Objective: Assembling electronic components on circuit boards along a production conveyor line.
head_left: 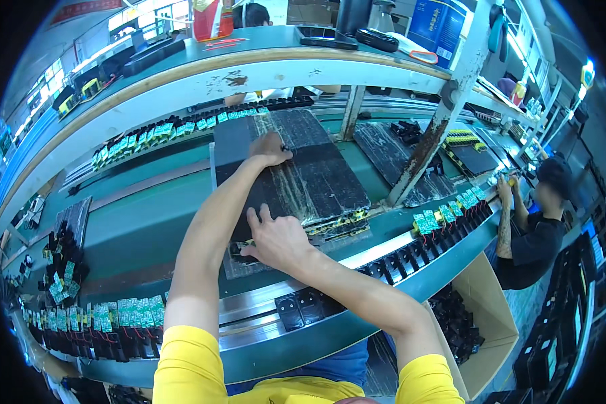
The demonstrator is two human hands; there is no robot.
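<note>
Before me lies a stack of worn black boards (310, 178), with yellow and black parts showing between the layers along its near right edge. My left hand (269, 149) reaches to the far part of the top board. Its fingers are curled, and a small dark piece shows at their tips, too small to name. Nearer to me, my right hand (281, 241) is over the stack's near left edge, fingers and thumb apart. By its thumb sits a small black part (239, 250), partly covered by the hand.
Rows of black housings with green circuit boards (114, 315) line the near rail. A loose pile of them (66, 269) lies at left. A rusty post (421, 158) and an overhead shelf (262, 75) frame the bench. A cardboard box (491, 316) and a co-worker (542, 222) are at right.
</note>
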